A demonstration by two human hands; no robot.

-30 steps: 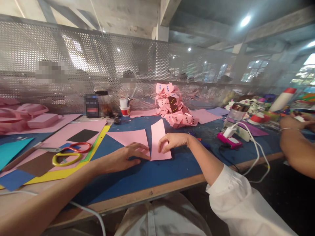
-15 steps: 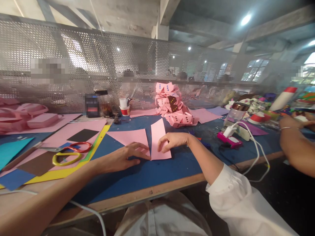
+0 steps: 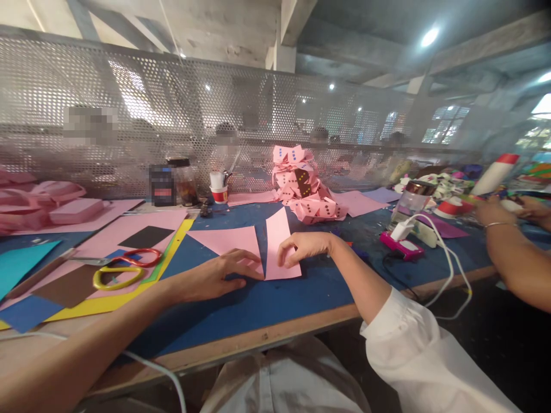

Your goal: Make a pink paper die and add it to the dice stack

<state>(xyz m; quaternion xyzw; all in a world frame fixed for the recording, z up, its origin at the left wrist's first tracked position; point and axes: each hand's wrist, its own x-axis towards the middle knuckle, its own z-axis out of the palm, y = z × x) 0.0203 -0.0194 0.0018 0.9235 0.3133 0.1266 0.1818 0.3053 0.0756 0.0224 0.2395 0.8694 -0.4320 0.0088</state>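
Note:
Two pink paper pieces lie side by side on the blue table mat. My left hand (image 3: 224,274) rests with fingers spread on the lower part of the left pink piece (image 3: 232,238), which tapers to the left. The right pink piece (image 3: 276,235) is an upright strip, its lower left corner near my left fingertips. My right hand (image 3: 301,248) is bent over this strip, its curled fingers touching the paper; the thumb and fingers look slightly apart. A narrow wedge of blue mat (image 3: 241,312) shows between the two pieces.
Scissors (image 3: 118,276) with red and yellow handles lie on coloured sheets at left. Dotted pink paper shapes (image 3: 301,183) are piled behind my hands. Further right are a glass jar (image 3: 408,201), a magenta power strip (image 3: 402,246) with a white cable, and another person's arm (image 3: 512,246).
The right pink strip has shifted very slightly to the right with my right hand. My left hand looks unchanged. The other person's arm has moved left.

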